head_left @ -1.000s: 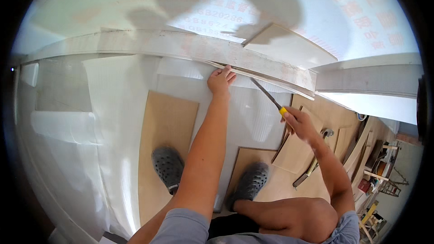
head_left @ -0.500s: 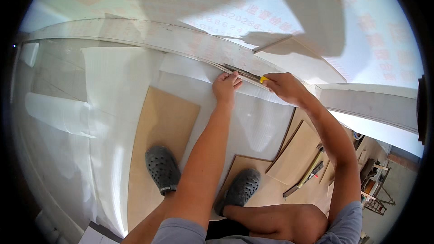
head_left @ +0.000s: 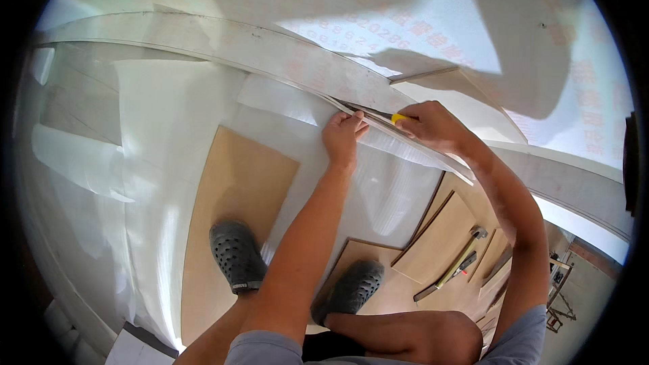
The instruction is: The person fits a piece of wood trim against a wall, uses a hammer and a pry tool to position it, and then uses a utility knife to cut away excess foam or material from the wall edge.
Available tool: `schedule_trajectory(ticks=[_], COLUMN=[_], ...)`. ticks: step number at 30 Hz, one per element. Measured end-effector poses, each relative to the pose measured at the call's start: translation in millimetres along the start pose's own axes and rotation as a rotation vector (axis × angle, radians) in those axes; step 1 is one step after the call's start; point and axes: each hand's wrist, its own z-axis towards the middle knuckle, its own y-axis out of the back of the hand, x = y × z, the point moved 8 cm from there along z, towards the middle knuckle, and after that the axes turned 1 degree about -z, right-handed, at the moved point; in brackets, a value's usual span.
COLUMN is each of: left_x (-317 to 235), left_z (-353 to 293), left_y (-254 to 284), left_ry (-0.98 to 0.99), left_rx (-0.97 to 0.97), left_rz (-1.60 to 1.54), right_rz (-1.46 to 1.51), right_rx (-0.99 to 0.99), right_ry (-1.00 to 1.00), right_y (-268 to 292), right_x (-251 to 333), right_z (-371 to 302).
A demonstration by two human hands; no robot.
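Observation:
A long, thin pale strip (head_left: 422, 148) runs along the base of the wall, its right end standing out from it. My left hand (head_left: 341, 138) is closed, fingertips pinching the strip near its middle. Just to the right, my right hand (head_left: 436, 125) is wrapped round a yellow-handled tool (head_left: 400, 118). Its narrow dark blade points left, lying between the strip and the baseboard (head_left: 270, 54) and reaching close to my left fingertips. The blade's exact kind cannot be made out, and my hand covers most of the handle.
White foam sheeting (head_left: 162, 135) covers the floor. My feet, in dark clogs (head_left: 236, 257), rest on wooden floor planks (head_left: 250, 169). A hammer (head_left: 463, 257) and a dark-bladed tool lie on planks at right. A pale board (head_left: 466, 101) leans against the wall.
The strip's right end now stands farther out from the wall, toward me. Both hands keep their grip and have shifted only slightly. The whole view has tilted a little.

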Motion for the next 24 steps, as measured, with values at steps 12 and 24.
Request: schedule_trajectory(ticks=[12,24], left_x=[-6.5,-1.1], left_z=[-3.0,2.7], left_y=[-2.0,6.7], left_ry=[-0.021,-0.001], left_rx=[0.032,0.045], left_rz=[-0.020,-0.011], right_rz=[0.550,-0.201], right_rx=[0.264,0.106], right_ry=[-0.290,0.045], right_y=[-43.2,-71.8], right_x=[19.2,45.7], right_z=[-6.6,-3.0])
